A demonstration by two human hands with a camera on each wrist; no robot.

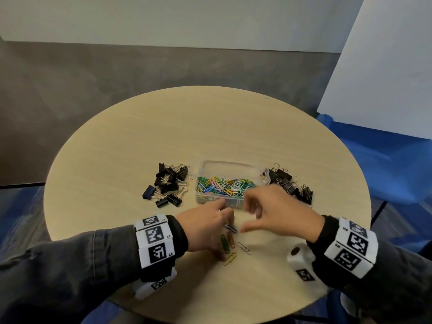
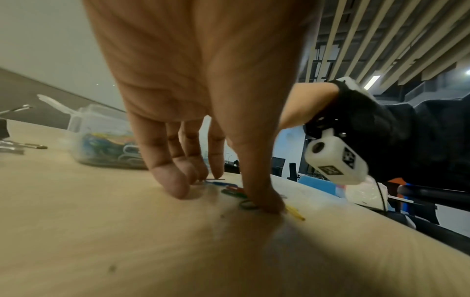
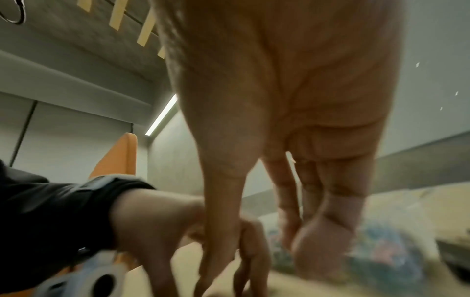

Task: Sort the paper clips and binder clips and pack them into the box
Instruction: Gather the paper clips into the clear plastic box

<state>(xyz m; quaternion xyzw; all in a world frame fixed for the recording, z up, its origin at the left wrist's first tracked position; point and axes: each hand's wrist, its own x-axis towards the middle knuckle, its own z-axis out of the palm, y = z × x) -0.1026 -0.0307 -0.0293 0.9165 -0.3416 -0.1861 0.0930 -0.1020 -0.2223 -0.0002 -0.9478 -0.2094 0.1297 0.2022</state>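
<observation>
My left hand (image 1: 203, 228) rested spread on the round pale wooden surface (image 1: 145, 136), fingers (image 2: 175, 186) straight, thumb pressing near the green paper clip (image 1: 225, 244) and yellow paper clip (image 1: 230, 258); its palm hid part of the loose clips. My right hand (image 1: 278, 211) hovered blurred, fingers loosely curled; I could not tell if they held anything. The clear plastic box (image 1: 228, 183) of coloured paper clips sat behind, black binder clips (image 1: 168, 183) piled either side.

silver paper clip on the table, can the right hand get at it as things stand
Probably yes: the silver paper clip lies bare on the table, just below the right hand, which looks empty; the left hand sits beside it.
</observation>
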